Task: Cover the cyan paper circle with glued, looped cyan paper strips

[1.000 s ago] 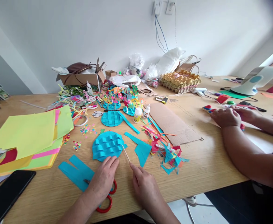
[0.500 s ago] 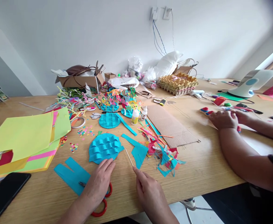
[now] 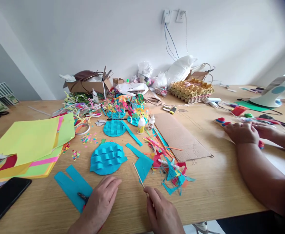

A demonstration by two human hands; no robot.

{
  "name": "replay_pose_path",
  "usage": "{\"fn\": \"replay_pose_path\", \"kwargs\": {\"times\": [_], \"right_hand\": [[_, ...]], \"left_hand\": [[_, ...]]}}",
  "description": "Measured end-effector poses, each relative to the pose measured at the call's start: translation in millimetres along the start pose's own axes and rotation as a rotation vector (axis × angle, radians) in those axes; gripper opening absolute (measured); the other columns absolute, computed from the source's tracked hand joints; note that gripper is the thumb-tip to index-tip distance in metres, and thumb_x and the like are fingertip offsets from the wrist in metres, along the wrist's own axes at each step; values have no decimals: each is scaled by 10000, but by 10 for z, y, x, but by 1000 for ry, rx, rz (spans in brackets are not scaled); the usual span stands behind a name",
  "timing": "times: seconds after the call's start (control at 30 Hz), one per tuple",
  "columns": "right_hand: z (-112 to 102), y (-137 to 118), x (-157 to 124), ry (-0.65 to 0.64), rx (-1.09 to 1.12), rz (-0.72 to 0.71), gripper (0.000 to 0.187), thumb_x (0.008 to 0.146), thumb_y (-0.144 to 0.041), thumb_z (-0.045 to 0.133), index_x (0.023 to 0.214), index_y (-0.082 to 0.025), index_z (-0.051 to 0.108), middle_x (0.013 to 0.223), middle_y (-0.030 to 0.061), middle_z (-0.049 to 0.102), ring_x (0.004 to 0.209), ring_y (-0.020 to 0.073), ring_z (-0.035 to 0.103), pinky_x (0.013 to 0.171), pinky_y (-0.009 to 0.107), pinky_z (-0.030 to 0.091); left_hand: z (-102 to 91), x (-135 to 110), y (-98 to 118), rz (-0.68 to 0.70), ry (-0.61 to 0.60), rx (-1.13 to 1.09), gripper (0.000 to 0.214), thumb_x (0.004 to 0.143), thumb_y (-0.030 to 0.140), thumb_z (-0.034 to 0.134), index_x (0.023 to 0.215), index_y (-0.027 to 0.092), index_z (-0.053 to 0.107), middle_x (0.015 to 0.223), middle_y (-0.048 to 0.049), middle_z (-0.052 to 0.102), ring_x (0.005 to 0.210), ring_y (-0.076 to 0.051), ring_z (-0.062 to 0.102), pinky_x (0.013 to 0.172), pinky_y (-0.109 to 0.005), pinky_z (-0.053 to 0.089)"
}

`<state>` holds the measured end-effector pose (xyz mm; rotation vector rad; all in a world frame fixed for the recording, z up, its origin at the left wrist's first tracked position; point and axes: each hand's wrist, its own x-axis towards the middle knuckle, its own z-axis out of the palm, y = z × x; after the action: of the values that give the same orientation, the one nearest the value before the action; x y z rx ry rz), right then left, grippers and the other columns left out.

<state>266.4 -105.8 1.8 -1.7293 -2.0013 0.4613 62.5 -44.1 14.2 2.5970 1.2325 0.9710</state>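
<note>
My right hand (image 3: 162,213) pinches a thin wooden stick (image 3: 137,174) near the table's front edge; the stick's far tip points up and left over a blue paper scrap (image 3: 142,164). My left hand (image 3: 99,203) lies flat on the table, fingers stretched out, covering red-handled scissors whose dark blades (image 3: 83,196) poke out onto a blue paper cut-out (image 3: 71,187). Just beyond my left fingers lies a round blue woven paper disc (image 3: 107,157). Neither hand touches the disc.
Stacked yellow and green paper sheets (image 3: 27,143) and a black phone (image 3: 3,200) lie at left. Paper scraps (image 3: 171,169), two glue bottles (image 3: 141,125), a cardboard sheet (image 3: 178,136), egg trays (image 3: 191,87) and a box (image 3: 86,85) fill the middle. Another person's hands (image 3: 244,132) rest at right.
Both my hands have drawn back toward the table's front edge. My left fingers have come off the blue woven disc, and the stick's tip has moved away from the disc's rim.
</note>
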Motion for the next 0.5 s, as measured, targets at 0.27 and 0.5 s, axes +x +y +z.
{"fn": "replay_pose_path", "kwargs": {"times": [0.27,0.5], "right_hand": [[108,76,25,-183,-44,-71,317,765,-32,351,967,-204,523,852,34,611,712,144,634,606,202,466],[139,79,78,-220,-187,-114,304,790,-32,371,976,-210,532,844,33,605,661,144,643,510,189,433]], "left_hand": [[73,-54,333,-14,-156,-91,277,865,95,328,975,198,560,777,-17,641,696,-126,619,631,-199,507],[90,-155,347,-105,-258,-52,211,861,115,398,711,188,528,770,0,569,692,-115,568,614,-199,480]]}}
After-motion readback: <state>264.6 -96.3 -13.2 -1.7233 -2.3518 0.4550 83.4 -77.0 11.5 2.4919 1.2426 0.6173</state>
